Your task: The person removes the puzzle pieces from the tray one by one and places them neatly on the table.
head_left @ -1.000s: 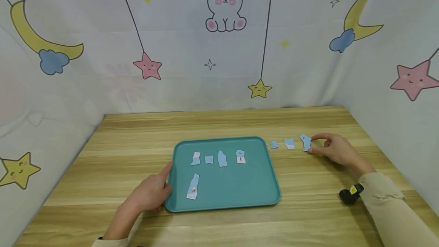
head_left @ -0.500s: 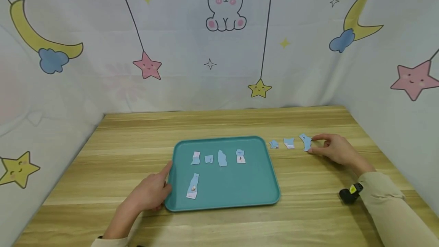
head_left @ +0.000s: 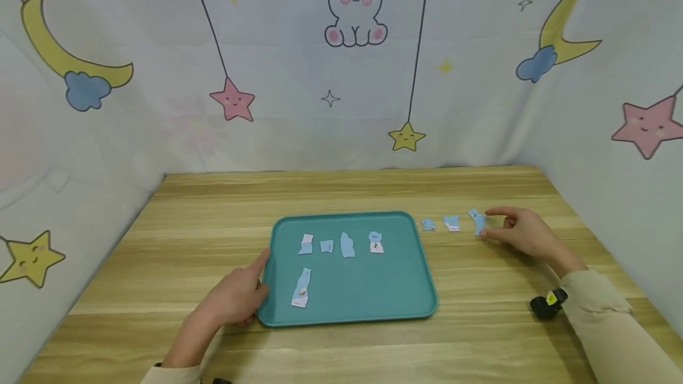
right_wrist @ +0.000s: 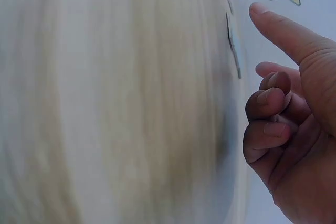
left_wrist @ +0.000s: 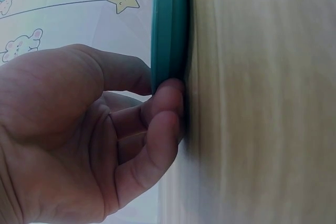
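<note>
At the left edge of the teal tray (head_left: 368, 295), my left hand (head_left: 235, 295) holds the rim, with the index finger extended along it. The left wrist view has the thumb (left_wrist: 128, 74) against the tray edge (left_wrist: 170, 24) and other fingers curled at its side. My right hand (head_left: 525, 236) is at the right edge of a torn-looking light-blue paper piece (head_left: 478, 223) on the table. Its thumb and index finger are spread apart, the remaining fingers curled. In the right wrist view the thumb (right_wrist: 283, 30) looks apart from the piece (right_wrist: 233, 45); contact is unclear.
Several blue-and-white pieces lie in the tray, including a long one (head_left: 301, 288) at lower left and one (head_left: 376, 242) at upper right. Between tray and right hand lie two more pieces, a small one (head_left: 428, 224) and a squarish one (head_left: 451, 223). Printed curtains surround the wooden table (head_left: 480, 336).
The head view has shifted slightly. Both hands, the tray and the pieces stay in the same places relative to each other.
</note>
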Available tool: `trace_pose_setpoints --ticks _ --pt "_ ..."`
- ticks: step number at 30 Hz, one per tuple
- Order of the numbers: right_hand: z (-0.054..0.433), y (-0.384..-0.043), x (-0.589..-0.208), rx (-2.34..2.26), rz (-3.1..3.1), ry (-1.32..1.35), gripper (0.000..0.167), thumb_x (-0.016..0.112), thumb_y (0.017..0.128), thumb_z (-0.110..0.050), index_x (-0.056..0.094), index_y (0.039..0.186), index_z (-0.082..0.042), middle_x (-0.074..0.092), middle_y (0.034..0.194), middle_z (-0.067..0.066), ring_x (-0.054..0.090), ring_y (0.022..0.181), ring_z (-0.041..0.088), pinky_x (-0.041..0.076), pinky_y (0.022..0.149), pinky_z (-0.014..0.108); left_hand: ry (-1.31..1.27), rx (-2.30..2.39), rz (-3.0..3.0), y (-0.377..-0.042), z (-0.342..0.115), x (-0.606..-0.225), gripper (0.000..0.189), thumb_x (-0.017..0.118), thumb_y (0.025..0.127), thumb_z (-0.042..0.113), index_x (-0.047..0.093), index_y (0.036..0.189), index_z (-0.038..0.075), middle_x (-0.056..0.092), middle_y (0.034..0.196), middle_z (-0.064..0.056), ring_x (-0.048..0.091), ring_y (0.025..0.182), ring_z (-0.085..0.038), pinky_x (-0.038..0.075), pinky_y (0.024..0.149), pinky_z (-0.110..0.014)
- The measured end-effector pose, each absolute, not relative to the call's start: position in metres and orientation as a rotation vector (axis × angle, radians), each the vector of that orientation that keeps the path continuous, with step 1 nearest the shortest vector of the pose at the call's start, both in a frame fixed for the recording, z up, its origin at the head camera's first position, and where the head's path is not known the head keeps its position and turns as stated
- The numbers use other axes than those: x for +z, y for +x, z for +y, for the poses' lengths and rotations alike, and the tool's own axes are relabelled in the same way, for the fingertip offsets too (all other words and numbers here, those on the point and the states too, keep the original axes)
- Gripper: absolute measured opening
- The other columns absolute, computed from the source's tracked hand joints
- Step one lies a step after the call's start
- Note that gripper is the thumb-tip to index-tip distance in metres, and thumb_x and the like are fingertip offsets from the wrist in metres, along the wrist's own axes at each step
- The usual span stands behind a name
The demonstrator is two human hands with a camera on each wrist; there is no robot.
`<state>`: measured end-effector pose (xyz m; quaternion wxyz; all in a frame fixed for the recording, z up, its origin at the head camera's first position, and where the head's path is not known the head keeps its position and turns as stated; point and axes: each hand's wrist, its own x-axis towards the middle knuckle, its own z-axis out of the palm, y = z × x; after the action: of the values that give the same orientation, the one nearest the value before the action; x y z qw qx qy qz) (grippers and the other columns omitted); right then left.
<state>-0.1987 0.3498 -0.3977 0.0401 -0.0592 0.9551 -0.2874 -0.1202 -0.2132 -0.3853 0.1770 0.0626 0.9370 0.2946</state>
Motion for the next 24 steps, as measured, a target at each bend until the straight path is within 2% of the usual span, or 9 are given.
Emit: trace_pose_setpoints --ticks 7,15,24 --pt "0.321 -0.192 -0.377 -0.902 2.980 -0.231 0.069 0.077 0.095 -0.046 0.061 0.145 -0.001 0.060 0.077 0.002 0.047 0.063 0.011 0.039 0.057 0.028 0.172 0.804 2.661 -0.121 -0.213 -0.384 0.074 0.050 0.101 0.005 0.016 0.167 -0.004 0.058 0.061 -0.006 0.057 0.043 -0.019 0.048 0.048 -0.033" --pt "0.278 -0.185 -0.364 -1.006 2.966 -0.349 0.063 0.081 0.094 -0.037 0.063 0.142 -0.001 0.061 0.077 0.001 0.049 0.063 0.010 0.042 0.057 0.027 0.167 0.805 2.656 -0.120 -0.213 -0.384 0.075 0.049 0.102 0.005 0.015 0.167 -0.004 0.058 0.059 -0.007 0.056 0.042 -0.018 0.049 0.047 -0.033" --pt "0.237 -0.180 -0.368 -1.119 2.892 -0.515 0.054 0.083 0.092 -0.027 0.067 0.137 0.000 0.057 0.071 0.000 0.047 0.059 0.009 0.042 0.055 0.026 0.181 0.816 2.652 -0.119 -0.213 -0.387 0.075 0.048 0.101 0.004 0.014 0.167 -0.005 0.058 0.057 -0.008 0.055 0.040 -0.017 0.049 0.045 -0.033"
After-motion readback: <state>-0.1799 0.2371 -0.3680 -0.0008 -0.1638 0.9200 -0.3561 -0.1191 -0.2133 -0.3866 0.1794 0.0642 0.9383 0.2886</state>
